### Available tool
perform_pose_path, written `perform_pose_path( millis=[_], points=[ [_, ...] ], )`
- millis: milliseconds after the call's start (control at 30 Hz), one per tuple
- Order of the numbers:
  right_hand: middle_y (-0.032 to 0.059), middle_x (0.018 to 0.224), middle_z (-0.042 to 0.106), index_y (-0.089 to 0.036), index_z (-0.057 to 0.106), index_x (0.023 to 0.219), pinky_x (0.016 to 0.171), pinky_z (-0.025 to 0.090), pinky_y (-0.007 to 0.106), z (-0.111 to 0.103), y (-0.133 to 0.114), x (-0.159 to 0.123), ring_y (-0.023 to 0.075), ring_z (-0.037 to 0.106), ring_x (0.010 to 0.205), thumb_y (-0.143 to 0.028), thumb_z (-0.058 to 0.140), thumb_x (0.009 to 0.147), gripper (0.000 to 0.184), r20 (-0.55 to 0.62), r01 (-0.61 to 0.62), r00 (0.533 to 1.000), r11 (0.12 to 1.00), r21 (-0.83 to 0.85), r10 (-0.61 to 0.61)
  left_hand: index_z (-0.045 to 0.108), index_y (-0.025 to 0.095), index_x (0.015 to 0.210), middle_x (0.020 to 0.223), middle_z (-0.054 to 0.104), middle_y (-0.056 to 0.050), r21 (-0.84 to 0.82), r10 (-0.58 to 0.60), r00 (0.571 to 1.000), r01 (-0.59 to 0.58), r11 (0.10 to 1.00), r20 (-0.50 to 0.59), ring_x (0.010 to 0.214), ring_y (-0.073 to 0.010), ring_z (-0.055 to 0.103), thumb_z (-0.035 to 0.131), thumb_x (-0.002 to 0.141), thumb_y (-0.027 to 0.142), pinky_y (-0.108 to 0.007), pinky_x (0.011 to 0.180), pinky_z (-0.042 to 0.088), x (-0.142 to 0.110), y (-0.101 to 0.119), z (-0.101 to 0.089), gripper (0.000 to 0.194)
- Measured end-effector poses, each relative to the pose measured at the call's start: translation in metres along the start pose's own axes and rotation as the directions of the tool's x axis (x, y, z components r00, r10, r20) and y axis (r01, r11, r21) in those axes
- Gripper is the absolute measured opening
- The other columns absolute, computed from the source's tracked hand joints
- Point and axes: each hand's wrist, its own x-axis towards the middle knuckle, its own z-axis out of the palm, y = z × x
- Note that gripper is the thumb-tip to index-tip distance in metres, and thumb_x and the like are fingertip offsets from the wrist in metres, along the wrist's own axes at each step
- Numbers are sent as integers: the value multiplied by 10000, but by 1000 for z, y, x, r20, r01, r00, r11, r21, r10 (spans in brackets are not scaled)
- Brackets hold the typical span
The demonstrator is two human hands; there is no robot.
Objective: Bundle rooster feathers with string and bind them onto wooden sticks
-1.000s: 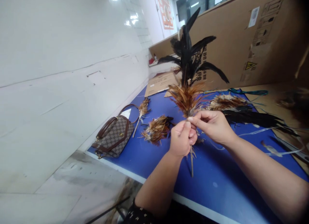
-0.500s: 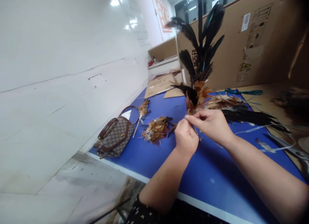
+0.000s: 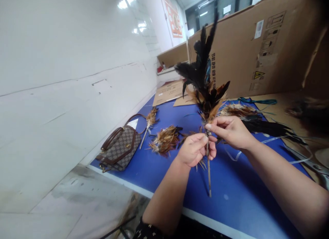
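Feathered stick (image 3: 207, 107): plumes (image 3: 199, 68) gathered
Left hand (image 3: 194, 150): half-curled around it
Right hand (image 3: 231, 132): pinching plume base (image 3: 205, 120)
Mid-frame feather pile (image 3: 166, 140): unattached

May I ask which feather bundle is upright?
The tall black-and-brown feather bundle, held by the left hand and right hand; other bundles lie flat.

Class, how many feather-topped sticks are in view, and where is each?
2. One stick is held by the left hand and right hand; the other stick lies beside the bag. More may be hidden among loose feathers.
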Motion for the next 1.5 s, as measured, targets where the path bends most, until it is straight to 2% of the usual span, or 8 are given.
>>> perform_pose_path(
  millis=[133,333,633,967,1167,1233,1333,1500],
  points=[
    [29,634,680,-163,703,685,569,473,266,2,6,3,130,581,569,-594,839,789,464,-28,30,999,999,-25,-31,687,107,917,746,683,-45,-70,20,1000,-21,997,-16,620,-196,708,866,796,457,-395,644,630,1,-7,-2,412],
    [35,640,691,-157,730,705,586,465,270,2,9,3,134,580,581,-598,845,776,462,-43,-4,999,1000,-31,2,694,79,904,747,697,-54,-65,28,993,-36,997,-118,650,-225,739,906,749,443,-502,750,650,1,-11,-2,449],
    [24,602,663,-157,721,690,529,445,246,4,10,5,119,549,545,-599,810,817,468,-47,1,999,994,-105,-6,712,67,843,686,711,-64,-17,42,949,-50,999,-312,616,-226,738,962,637,452,-429,694,647,2,-9,10,503],
    [22,536,646,-168,720,727,475,456,271,12,5,0,144,570,454,-603,768,856,456,61,-69,996,997,-47,72,526,156,709,604,673,-2,84,150,892,-126,988,-426,530,-187,710,971,596,378,-298,581,598,3,-12,13,510],
    [55,712,721,-163,763,711,596,490,278,5,11,5,161,619,640,-628,752,854,487,14,31,999,977,-213,-29,516,178,738,575,588,66,318,343,788,-198,927,-512,487,-126,662,926,679,408,-235,535,568,6,-18,12,474],
    [47,696,714,-169,770,727,573,480,276,0,8,4,156,604,618,-635,750,851,483,15,18,1000,973,-230,-15,545,171,757,580,582,58,302,299,837,-170,938,-457,470,-119,641,912,707,449,-219,493,529,5,-16,10,463],
    [41,670,713,-187,778,759,537,471,274,-7,1,1,150,595,580,-632,745,856,457,26,-10,1000,978,-208,16,660,122,859,646,604,13,124,100,962,-70,990,-254,466,-93,568,845,789,536,-223,437,482,1,-10,5,458],
    [39,681,727,-188,788,856,537,479,255,-11,-8,-3,140,622,586,-591,718,904,413,97,10,995,989,-146,5,741,76,988,749,651,-45,-30,12,998,-14,999,-54,552,-110,589,841,822,478,-274,491,562,-2,-7,-3,447]
  ],
)
